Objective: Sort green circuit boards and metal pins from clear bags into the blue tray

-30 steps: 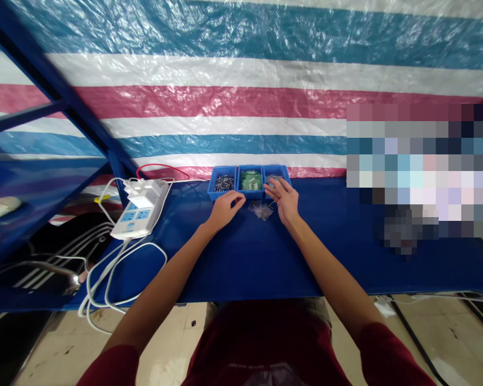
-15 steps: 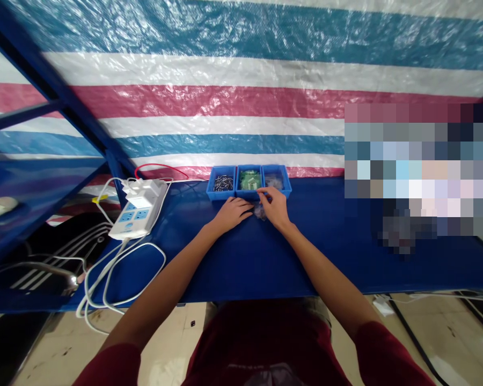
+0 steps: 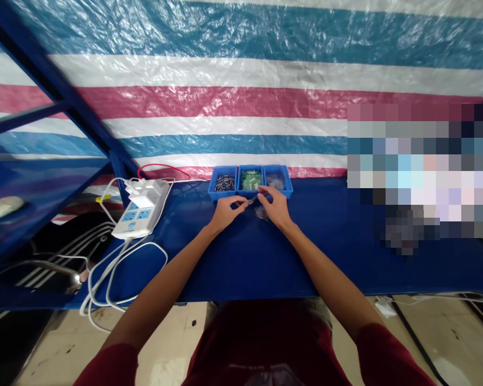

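My left hand (image 3: 226,211) pinches one end of a thin, greyish, see-through plastic piece (image 3: 253,200), too small to make out fully. On its other side, my right hand (image 3: 277,207) has thumb and forefinger closed at the piece's far end. Below the right fingers, a crumpled clear plastic bundle (image 3: 261,213) lies on the blue table (image 3: 245,257). Just beyond the hands three blue bins stand side by side: the left bin (image 3: 213,192) holds small dark metal pins or screws, the middle bin (image 3: 250,193) green pieces, the right bin (image 3: 288,185) clear plastic pieces.
A white power strip (image 3: 139,217) with plugged-in adapters sits on the left of the table, its white cables (image 3: 108,279) looping over the front edge. A striped plastic sheet (image 3: 225,102) hangs behind. Blue frame bars (image 3: 80,123) rise at left. The right side is pixelated.
My left hand has gone from lying flat on the table to pinching the thin plastic piece, now stretched between both hands. My right hand has hardly moved.
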